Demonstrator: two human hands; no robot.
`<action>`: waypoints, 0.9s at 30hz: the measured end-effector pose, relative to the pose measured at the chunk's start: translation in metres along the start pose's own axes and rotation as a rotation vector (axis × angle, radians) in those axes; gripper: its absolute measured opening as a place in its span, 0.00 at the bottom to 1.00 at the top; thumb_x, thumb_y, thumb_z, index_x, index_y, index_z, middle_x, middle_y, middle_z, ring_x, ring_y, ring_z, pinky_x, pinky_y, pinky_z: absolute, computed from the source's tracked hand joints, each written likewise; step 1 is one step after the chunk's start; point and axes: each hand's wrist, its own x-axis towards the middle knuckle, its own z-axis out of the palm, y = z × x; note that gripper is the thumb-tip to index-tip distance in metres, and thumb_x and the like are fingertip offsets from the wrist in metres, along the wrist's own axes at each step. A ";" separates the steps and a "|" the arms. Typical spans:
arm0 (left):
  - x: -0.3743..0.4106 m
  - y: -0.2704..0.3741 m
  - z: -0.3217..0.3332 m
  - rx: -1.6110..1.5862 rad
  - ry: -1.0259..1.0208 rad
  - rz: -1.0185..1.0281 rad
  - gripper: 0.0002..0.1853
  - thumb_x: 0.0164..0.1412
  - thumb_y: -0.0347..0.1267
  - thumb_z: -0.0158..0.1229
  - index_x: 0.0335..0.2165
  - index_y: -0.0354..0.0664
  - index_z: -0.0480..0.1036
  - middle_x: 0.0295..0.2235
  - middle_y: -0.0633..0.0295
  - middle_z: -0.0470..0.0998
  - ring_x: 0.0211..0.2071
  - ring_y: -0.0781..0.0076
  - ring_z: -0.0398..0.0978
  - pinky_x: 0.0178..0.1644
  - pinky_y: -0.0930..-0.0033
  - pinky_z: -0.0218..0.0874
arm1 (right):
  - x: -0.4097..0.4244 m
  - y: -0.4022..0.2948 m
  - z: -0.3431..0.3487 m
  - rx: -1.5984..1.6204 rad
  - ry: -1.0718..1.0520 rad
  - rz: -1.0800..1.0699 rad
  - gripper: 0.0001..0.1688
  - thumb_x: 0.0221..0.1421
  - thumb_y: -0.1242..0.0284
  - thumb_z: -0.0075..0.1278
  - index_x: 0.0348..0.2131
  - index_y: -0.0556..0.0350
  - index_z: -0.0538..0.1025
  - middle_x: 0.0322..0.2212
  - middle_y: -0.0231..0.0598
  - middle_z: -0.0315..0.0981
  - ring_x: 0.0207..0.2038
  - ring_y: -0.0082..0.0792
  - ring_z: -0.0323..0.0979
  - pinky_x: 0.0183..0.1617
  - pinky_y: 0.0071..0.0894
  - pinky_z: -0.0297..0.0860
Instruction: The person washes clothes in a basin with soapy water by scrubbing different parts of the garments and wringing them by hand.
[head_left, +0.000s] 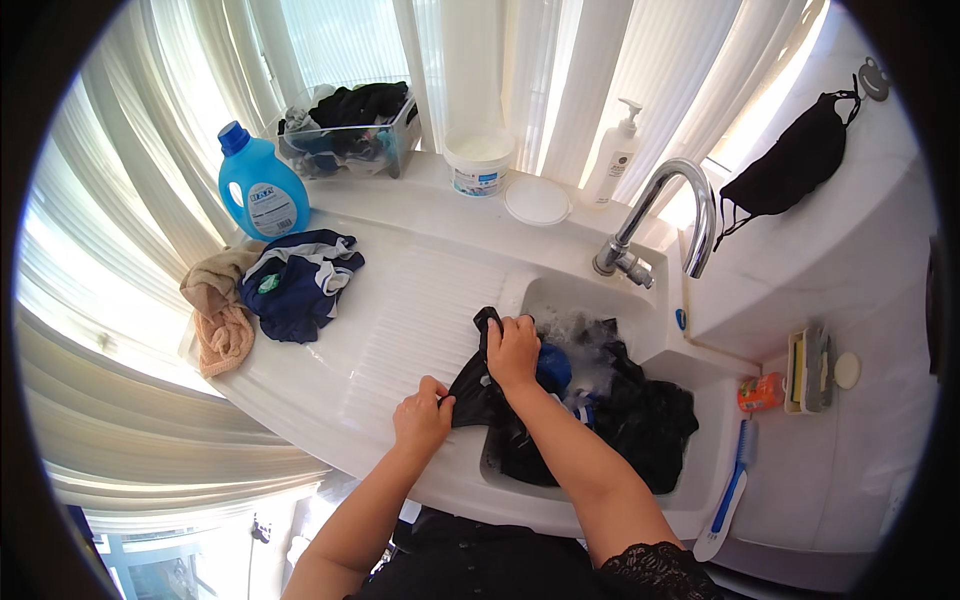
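A black garment (477, 390) is stretched between my two hands over the left rim of the laundry sink (491, 487). My left hand (424, 420) pinches its lower left edge above the ribbed washboard surface (405, 330). Higher and further right, my right hand (514, 349) grips a bunched part of the same cloth. Below and beside it, soaked black clothes (645, 427) fill the basin, with a blue piece (553, 367) among them and suds at the back. The lower end of the held garment merges with the dark pile, so its extent cannot be told.
Navy-and-white clothing (296, 289) and beige cloths (221, 307) lie on the left, near a blue detergent bottle (262, 187). Behind stand a clear bin of clothes (345, 142), a white tub (478, 161) and a pump bottle (611, 161). A chrome faucet (660, 202) overhangs; a brush (727, 495) lies right.
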 end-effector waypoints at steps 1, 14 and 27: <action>0.002 0.003 -0.002 0.025 -0.007 -0.008 0.13 0.50 0.31 0.60 0.32 0.41 0.64 0.18 0.55 0.73 0.23 0.49 0.73 0.27 0.54 0.62 | 0.002 -0.007 0.001 -0.007 0.008 -0.011 0.15 0.50 0.65 0.53 0.19 0.55 0.71 0.21 0.41 0.67 0.27 0.43 0.68 0.30 0.42 0.59; 0.011 0.007 -0.007 0.095 -0.190 -0.021 0.10 0.54 0.32 0.55 0.33 0.44 0.63 0.20 0.52 0.75 0.25 0.46 0.74 0.31 0.49 0.63 | -0.025 -0.022 -0.009 0.078 -0.266 -0.365 0.14 0.50 0.62 0.52 0.20 0.51 0.71 0.17 0.35 0.69 0.24 0.38 0.70 0.30 0.38 0.56; 0.060 0.104 0.028 0.471 -0.354 0.644 0.27 0.40 0.37 0.66 0.43 0.51 0.70 0.58 0.52 0.56 0.62 0.41 0.45 0.54 0.28 0.46 | -0.091 0.134 -0.064 -0.035 -0.488 0.381 0.30 0.44 0.65 0.60 0.48 0.50 0.71 0.41 0.53 0.72 0.46 0.54 0.68 0.50 0.46 0.64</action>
